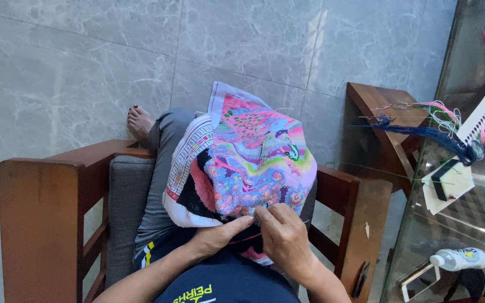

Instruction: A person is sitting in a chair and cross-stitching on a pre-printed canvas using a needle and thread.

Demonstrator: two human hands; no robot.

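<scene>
Head view: both hands, left (215, 235) and right (283, 235), pinch colourful embroidery (254, 163); white bottle (460, 258) lies on glass table (422, 224).

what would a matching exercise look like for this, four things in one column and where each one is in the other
Things:
1. cloth
2. bottle
3. blue thread
4. foot

Places:
A. on the grey floor tiles, past the chair
B. on the lap, under both hands
C. lying on the glass table, near its bottom edge
D. draped from the wooden stool to the glass table

Pairs: 1-B, 2-C, 3-D, 4-A

The left hand and right hand both touch the cloth's near edge.
</scene>
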